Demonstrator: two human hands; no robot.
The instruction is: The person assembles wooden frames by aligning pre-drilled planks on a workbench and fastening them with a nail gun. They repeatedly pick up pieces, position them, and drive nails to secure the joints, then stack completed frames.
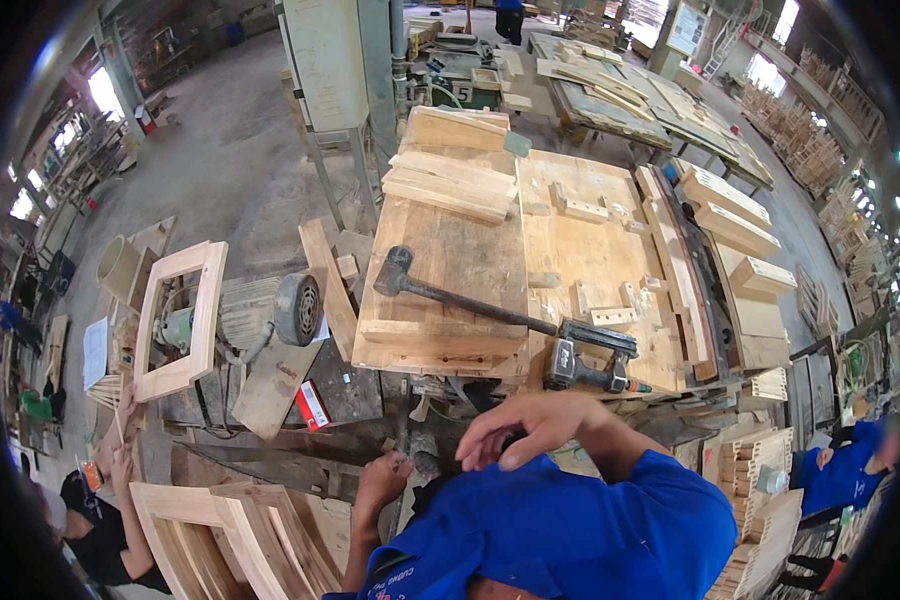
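My left hand (382,482) is closed, low in the middle beside a dark metal rod (404,425); what its fingers hold, if anything, is hidden. Across my front, my right hand (530,432) hangs loosely curled with fingers apart and nothing in it. Just beyond it a cordless power tool (580,368) lies on the wooden workbench (450,262). A black mallet (450,296) rests with its head to the left and its handle reaching toward the tool. Along the bench's near edge lies a wooden block (440,334).
To the left stand an electric motor (298,310) and an upright wooden frame (208,318). More frames (232,515) are stacked at the lower left, where a co-worker's arm (130,500) reaches in. Wooden boards (450,185) lie farther back; another person (850,465) is at right.
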